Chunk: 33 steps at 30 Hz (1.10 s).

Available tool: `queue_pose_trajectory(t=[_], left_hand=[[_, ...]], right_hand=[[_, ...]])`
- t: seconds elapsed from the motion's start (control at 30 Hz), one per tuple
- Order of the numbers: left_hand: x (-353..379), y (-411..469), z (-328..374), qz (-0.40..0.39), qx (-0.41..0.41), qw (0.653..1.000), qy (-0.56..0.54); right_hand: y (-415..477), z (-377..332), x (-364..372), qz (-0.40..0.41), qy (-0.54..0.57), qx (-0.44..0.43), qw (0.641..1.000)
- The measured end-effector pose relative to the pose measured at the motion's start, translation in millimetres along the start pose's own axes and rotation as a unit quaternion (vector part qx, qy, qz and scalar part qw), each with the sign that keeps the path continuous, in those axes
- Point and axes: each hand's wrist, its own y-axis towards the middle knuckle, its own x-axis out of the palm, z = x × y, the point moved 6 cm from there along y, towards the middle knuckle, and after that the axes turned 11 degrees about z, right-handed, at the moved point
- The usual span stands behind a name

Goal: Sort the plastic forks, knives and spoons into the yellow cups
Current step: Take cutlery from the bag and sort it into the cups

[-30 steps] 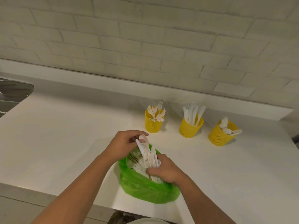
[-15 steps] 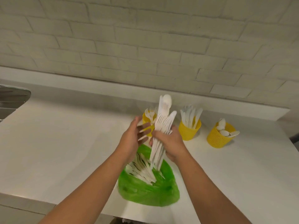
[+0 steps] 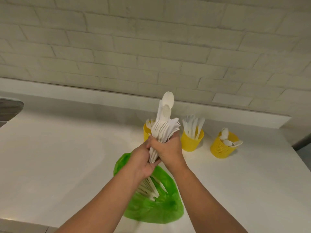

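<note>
Cutlery bundle (image 3: 164,130) and right hand (image 3: 168,148) hide most of leftmost cup (image 3: 146,134).

The leftmost yellow cup (image 3: 146,133) is mostly hidden behind the bundle of plastic cutlery (image 3: 164,128); only its left wall and a few fork tips show. The bundle's handles vanish inside the right hand (image 3: 169,148) and left hand (image 3: 143,163) gripping it; whether knives sit among its forks and spoons is unclear. The left wrist covers part of the loose cutlery (image 3: 152,189) in the green bag (image 3: 151,212). The left edge cuts off the metal sink (image 3: 9,110).
</note>
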Motion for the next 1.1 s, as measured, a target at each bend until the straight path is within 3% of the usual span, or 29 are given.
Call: queue_pose_trajectory(t=[0.1,0.2,0.33,0.47,0.6,0.7,0.8,0.9,0.97,1.03,1.07,1.1], left_hand=[[5.5,-1.4,2.0,-0.030,-0.022,0.999,0.003],[7.8,-5.0,4.3,-0.051,-0.025,0.998,0.031],[5.8,-10.3,4.6,-0.082,-0.068,0.992,0.063],[6.5,-4.9,11.3,-0.055,-0.084,0.994,-0.036],[28.6,-16.5,27.3,-0.072,-0.016,0.997,-0.013],[35.7,-24.1,59.6,-0.050,0.137,0.987,0.063],[49.9,-46.9,129.5,-0.080,0.349,0.933,0.027],[82.2,-84.0,177.1,-0.172,0.521,0.818,0.172],[96.2,-89.2,168.0,-0.186,0.552,0.732,0.353],[99.2,-79.4,149.5,-0.159,0.526,0.676,0.490],[98.5,-75.7,143.1,-0.149,0.520,0.666,0.513],[97.8,-71.6,139.0,-0.156,0.510,0.678,0.506]], right_hand=[[5.4,8.9,-3.3,0.019,0.032,0.044,0.998],[6.3,10.7,0.1,-0.017,0.051,0.041,0.998],[8.5,1.1,1.5,0.002,0.088,0.039,0.995],[13.7,-10.9,3.0,-0.019,0.143,0.027,0.989],[9.5,-7.6,1.9,-0.017,0.068,0.001,0.998],[14.9,-9.7,-11.8,-0.015,0.020,-0.012,1.000],[11.8,-3.7,-18.5,-0.060,-0.035,0.002,0.998],[2.6,5.8,-12.0,-0.124,-0.062,0.038,0.990],[2.5,5.7,-4.6,-0.148,-0.046,0.062,0.986],[7.7,4.3,-1.2,-0.140,-0.015,0.098,0.985],[9.3,4.4,-1.1,-0.137,-0.004,0.116,0.984],[10.2,5.1,-1.7,-0.137,0.004,0.129,0.982]])
